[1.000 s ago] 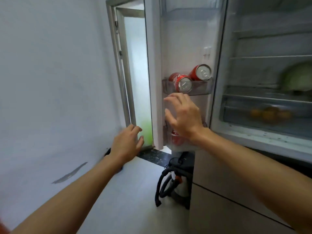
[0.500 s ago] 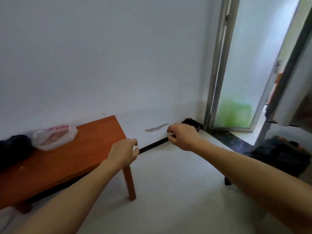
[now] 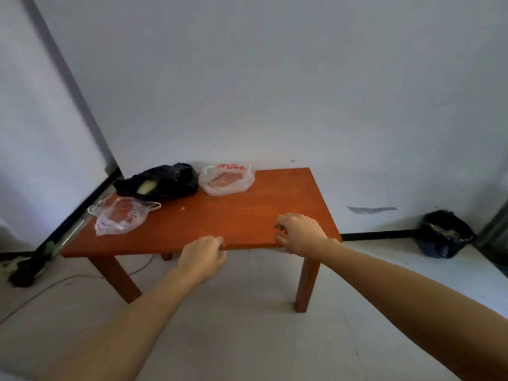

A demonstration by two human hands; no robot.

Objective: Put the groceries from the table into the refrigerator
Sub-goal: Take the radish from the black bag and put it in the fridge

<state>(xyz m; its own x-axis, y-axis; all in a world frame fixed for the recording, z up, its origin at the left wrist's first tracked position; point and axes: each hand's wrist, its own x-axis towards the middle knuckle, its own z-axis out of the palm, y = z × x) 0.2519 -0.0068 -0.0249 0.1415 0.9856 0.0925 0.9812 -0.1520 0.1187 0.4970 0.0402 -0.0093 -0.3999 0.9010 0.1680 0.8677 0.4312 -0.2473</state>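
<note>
Reaching out low, both hands sit empty over the near side of the tabletop (image 3: 247, 210). Left hand (image 3: 202, 258): grip narrow, fingers curled loosely inward, knuckles up, nothing in it; it's right at the front edge, fingertips level w/ the rim, can't tell if they touch the wood. Right hand (image 3: 301, 233): grip also loosely curled, thumb and forefinger close together but nothing between them, fingers hooked down over the near right corner; contact w/ the surface not clear. Both forearms run in from the bottom of view, bare, stretched fwd, left one coming from lower left, right one from lower right.

Groceries all well apart from the hands, at the far left part of the tabletop. Clear bag (image 3: 122, 215) w/ something reddish inside lies near the left edge, closest to the person. Black bag (image 3: 165, 182) behind it, by the wall, open w/ a pale item showing. White bag (image 3: 226, 180) w/ red print and pinkish contents just beside the black bag, to its right, at the back edge.

Off to the right on the floor, a dark bin (image 3: 444, 235) stands by the wall. Fridge not in shot.
</note>
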